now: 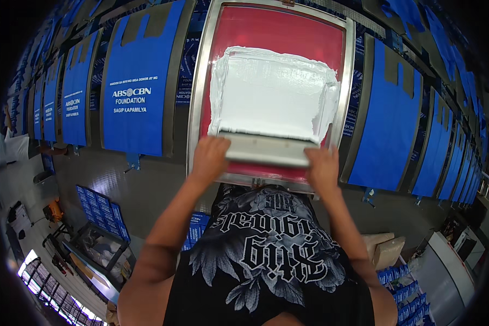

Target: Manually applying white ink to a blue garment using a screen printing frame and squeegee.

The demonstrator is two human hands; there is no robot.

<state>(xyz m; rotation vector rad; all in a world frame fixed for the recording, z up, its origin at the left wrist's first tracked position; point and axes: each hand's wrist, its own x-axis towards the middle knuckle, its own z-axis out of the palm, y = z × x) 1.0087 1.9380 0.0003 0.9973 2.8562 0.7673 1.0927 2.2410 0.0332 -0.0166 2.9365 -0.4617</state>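
Note:
Both hands grip a wide squeegee (269, 150) with a pale holder, slightly smeared by motion. My left hand (209, 158) is closed round its left end and my right hand (323, 167) round its right end. The squeegee lies across the near part of a printing screen (280, 26), which has red mesh. White ink (271, 92) covers a broad patch beyond the blade, with thick ridges along its edges. A metal frame (198, 87) surrounds the mesh. Whatever is beneath the screen is hidden.
Blue bag panels with white print lie on boards to the left (138, 70) and right (386, 108), in long rows along the table. Behind me are a dark rack (103, 255), stacked blue panels (100, 212), and a pale cabinet (443, 266). Another person's light clothing (19, 149) shows at far left.

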